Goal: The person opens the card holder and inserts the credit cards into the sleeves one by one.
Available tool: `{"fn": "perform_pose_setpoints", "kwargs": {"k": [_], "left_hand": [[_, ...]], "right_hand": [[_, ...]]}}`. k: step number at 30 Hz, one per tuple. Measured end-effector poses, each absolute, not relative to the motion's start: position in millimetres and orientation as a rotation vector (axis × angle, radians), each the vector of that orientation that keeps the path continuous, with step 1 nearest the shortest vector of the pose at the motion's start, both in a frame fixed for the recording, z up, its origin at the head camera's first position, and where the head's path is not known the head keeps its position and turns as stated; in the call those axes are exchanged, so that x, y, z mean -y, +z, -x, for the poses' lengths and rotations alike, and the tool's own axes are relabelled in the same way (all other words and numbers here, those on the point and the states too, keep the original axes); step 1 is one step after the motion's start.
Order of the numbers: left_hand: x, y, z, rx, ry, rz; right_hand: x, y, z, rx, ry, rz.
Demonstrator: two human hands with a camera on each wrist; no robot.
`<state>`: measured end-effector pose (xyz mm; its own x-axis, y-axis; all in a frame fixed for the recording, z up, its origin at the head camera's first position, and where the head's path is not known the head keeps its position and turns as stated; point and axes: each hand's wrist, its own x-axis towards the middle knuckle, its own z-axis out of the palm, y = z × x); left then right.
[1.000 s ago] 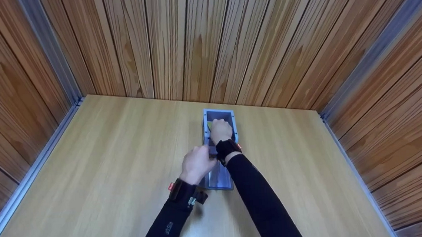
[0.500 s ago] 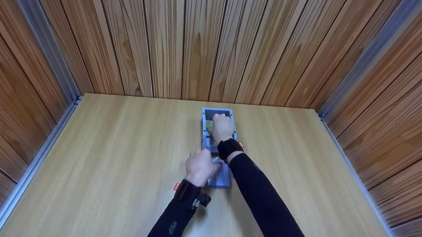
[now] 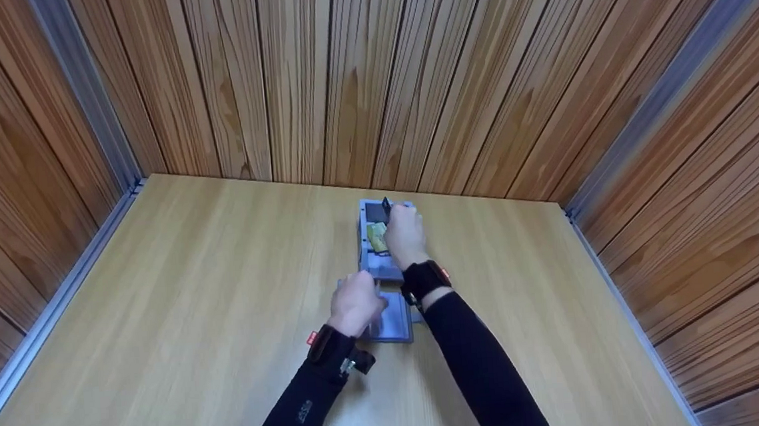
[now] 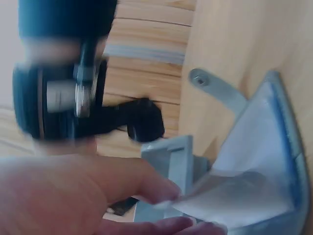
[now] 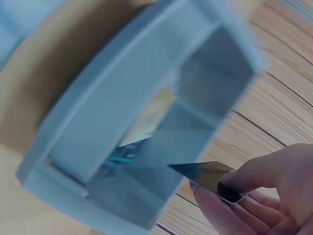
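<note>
My left hand (image 3: 357,301) is at a blue-grey pouch (image 3: 395,320) on the table. In the left wrist view its thumb and fingers pinch the edge of the pouch's translucent white flap (image 4: 239,196), which stands lifted. My right hand (image 3: 406,234) is over the right side of a grey box (image 3: 384,273). Between its thumb and fingers it pinches a small thin dark-and-gold card (image 5: 208,175), held at the box's rim in the right wrist view. Inside the box lie a yellow-green packet (image 3: 376,237) and a dark item with a teal stripe (image 5: 129,152), partly hidden.
A strap with a snap button (image 4: 215,88) sticks out from the pouch. Behind the box rises a wooden plank wall (image 3: 344,95); more plank walls and metal rails bound the sides. The light wooden table (image 3: 223,264) surrounds everything.
My right hand has come up out of the box with the card, which now shows, uncovering more of the yellow-green packet. My left hand stays at the pouch, shifting only slightly.
</note>
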<state>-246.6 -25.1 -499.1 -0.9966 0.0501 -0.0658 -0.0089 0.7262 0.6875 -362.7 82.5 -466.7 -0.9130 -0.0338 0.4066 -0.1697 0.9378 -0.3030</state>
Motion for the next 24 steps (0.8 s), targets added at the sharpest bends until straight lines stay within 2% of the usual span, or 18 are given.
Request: {"fn": "perform_pose_setpoints", "kwargs": {"k": [4, 8, 13, 17, 24], "left_hand": [[41, -498, 250, -2.713, 1.187, 0.033], [61, -498, 257, -2.611, 1.249, 0.087], [80, -498, 265, -2.514, 1.273, 0.182], [90, -504, 268, -2.464, 1.325, 0.189], [103, -528, 265, -2.345, 1.449, 0.194]], "right_hand": [[-95, -455, 342, 2.595, 0.926, -0.100], [-110, -447, 322, 2.445, 1.566, -0.005], [-130, -449, 299, 2.178, 2.172, 0.122], [-146, -462, 288, 2.113, 2.355, 0.196], [-154, -493, 283, 2.238, 2.374, 0.266]]}}
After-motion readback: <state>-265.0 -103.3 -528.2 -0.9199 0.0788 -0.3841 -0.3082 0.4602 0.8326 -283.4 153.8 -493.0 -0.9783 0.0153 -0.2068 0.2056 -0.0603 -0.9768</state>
